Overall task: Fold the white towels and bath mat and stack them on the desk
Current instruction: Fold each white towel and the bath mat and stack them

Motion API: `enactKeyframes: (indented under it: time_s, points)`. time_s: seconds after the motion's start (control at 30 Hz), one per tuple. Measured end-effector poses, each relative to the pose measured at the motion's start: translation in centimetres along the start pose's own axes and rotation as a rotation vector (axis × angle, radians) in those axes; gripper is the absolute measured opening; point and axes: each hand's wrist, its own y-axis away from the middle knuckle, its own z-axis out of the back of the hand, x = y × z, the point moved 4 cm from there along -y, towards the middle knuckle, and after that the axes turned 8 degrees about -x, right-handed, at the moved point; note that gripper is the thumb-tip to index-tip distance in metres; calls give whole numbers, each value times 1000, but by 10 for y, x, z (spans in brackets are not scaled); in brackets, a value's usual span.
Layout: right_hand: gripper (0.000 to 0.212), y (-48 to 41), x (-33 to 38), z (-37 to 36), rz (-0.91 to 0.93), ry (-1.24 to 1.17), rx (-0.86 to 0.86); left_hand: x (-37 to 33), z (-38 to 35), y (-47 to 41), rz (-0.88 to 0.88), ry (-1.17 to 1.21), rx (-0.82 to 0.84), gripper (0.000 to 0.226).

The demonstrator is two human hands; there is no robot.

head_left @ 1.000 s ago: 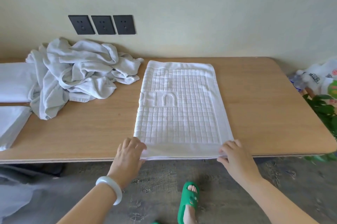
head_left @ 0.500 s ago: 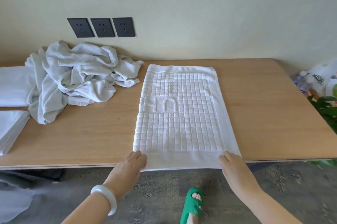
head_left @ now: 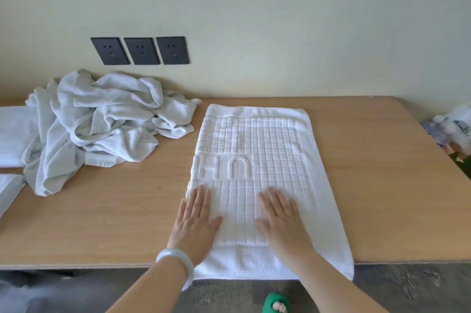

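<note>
A white bath mat (head_left: 257, 149) with a raised grid pattern lies flat on the wooden desk (head_left: 102, 221), its near edge hanging slightly over the desk's front. My left hand (head_left: 197, 221) rests flat on the mat's near left part, fingers straight. My right hand (head_left: 283, 221) lies flat on the mat near its middle, fingers straight too. A crumpled heap of white towels (head_left: 102, 124) sits at the back left of the desk. Folded white towels (head_left: 12, 134) lie at the far left edge.
Three black wall sockets (head_left: 140, 50) sit above the towel heap. A plastic bag with bottles (head_left: 451, 129) and green leaves (head_left: 462, 162) are off the desk's right end. A foot in a green slipper (head_left: 276, 303) stands on the grey floor below.
Both hands left the mat's near corners and moved forward onto its top surface, now pressing flat. The mat's near edge has slid a little over the desk's front.
</note>
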Motion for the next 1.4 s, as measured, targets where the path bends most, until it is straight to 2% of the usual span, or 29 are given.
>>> enactKeyframes:
  time_s: [0.13,0.23,0.37,0.47,0.53,0.6,0.7,0.8,0.97,1.03,1.2,1.27,1.33,1.4]
  points:
    - [68,40,-54,-12,-229,141,-62,13,-8,20,-44,-29,-11,71]
    - [77,35,-54,1,-378,137,-130,8,2,9,-30,-23,-41,68]
    - [69,-39,7,14,-175,-22,-261,-11,10,-56,-24,-14,-135,64]
    - [60,-96,36,-9,-16,-26,-202,-5,-8,-95,58,-49,-123,68]
    - [56,-107,21,-24,48,48,-150,5,-23,-98,79,-61,-114,70]
    - [61,-102,-16,-30,-1,113,-134,8,-28,-95,53,-55,-108,68]
    - [71,-86,-70,-20,-192,163,-200,6,-27,-93,53,-30,-119,66]
    - [78,-93,-69,-11,-312,122,-234,-3,-20,-107,44,-10,-135,65]
    - [64,-164,4,-31,-42,22,-193,-22,-24,-187,45,24,-154,61]
    - [62,-183,-6,-39,20,58,-140,-12,-33,-203,83,17,-116,62]
    - [76,-175,-100,-18,-268,139,-179,-5,-34,-199,107,33,-114,62]
    - [84,-178,-110,-12,-348,120,-186,-8,-37,-203,131,43,-101,62]
    - [81,-198,-92,-11,-326,64,-203,-16,-38,-216,106,34,-104,61]
    - [65,-225,-54,-19,-112,5,-184,-24,-36,-234,35,28,-107,59]
